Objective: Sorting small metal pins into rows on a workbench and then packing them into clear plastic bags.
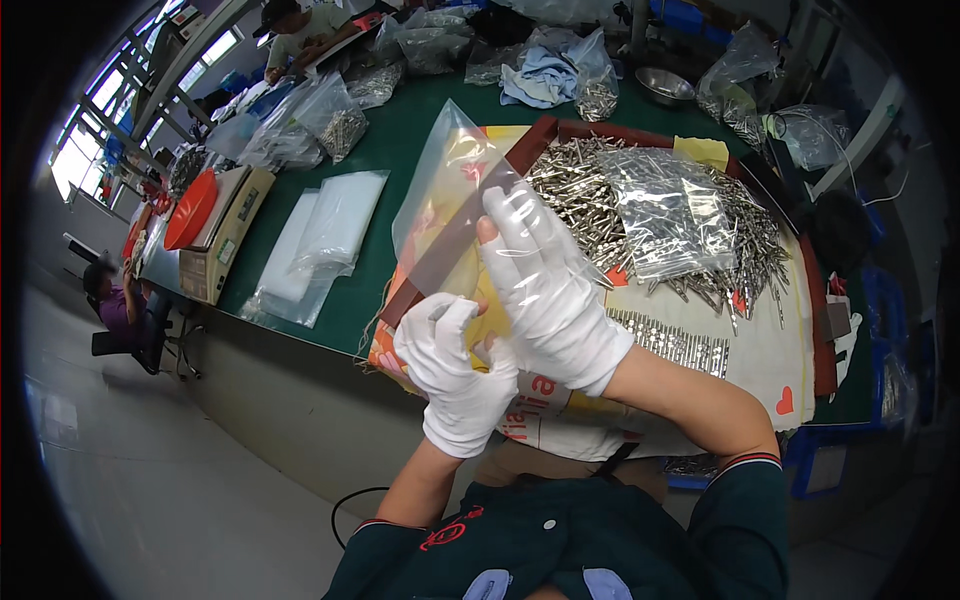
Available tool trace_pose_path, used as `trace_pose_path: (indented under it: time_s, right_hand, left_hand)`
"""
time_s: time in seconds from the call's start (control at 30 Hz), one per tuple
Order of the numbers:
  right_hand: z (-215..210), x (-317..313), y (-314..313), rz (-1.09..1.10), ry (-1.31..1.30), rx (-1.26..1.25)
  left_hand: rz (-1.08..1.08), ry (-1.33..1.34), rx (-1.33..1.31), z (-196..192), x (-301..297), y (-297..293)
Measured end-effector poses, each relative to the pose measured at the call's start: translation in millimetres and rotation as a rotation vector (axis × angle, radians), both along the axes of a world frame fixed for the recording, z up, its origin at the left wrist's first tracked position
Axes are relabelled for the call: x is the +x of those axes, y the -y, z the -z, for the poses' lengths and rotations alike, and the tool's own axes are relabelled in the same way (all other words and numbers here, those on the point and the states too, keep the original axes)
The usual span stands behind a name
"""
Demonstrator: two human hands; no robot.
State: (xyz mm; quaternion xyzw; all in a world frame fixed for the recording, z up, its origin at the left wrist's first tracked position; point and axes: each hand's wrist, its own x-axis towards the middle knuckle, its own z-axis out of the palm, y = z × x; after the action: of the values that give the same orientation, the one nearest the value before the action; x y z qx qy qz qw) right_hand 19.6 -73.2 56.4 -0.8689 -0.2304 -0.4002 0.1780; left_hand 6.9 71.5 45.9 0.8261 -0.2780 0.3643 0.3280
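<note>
two gloved hands (455,365) (555,300), one held bag (432,205), one metal bowl (665,87).

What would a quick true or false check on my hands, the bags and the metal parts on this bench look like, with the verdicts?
1. The left hand and right hand are both gloved in white. True.
2. The bag raised at the hands is packed with metal parts. False: no parts show in that raised bag.
3. A square clear bag lies on the heap of metal parts. True.
4. The orange-red dish is at the picture's right. False: the dish is at the left.
5. The light blue cloth lies beyond the heap. True.
</note>
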Motion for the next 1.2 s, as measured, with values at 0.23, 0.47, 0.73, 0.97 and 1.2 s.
trace_pose_path:
  time_s: [0.23, 0.47, 0.73, 0.97, 1.2]
  right_hand:
    - [9.8, 11.0, 16.8, -0.059, -0.030, 0.087]
    - [4.3, 12.3, 2.0, 0.075, 0.048, 0.151]
    - [5.3, -0.4, 3.7, -0.156, -0.134, 0.431]
    - [9.1, 14.1, 13.1, -0.186, -0.161, 0.581]
    - [-14.0, -61.0, 25.6, -0.378, -0.390, 0.213]
  left_hand:
    - [-0.058, 0.094, 0.090, -3.5, 15.9, -9.2]
    - [-0.136, 0.067, 0.007, 24.0, 12.2, 24.3]
    - [-0.064, 0.108, -0.318, 31.2, 36.7, 10.9]
    - [0.006, 0.148, -0.270, 18.4, 27.7, 10.3]
    - [0.019, 0.202, -0.183, -8.9, 42.4, -11.1]
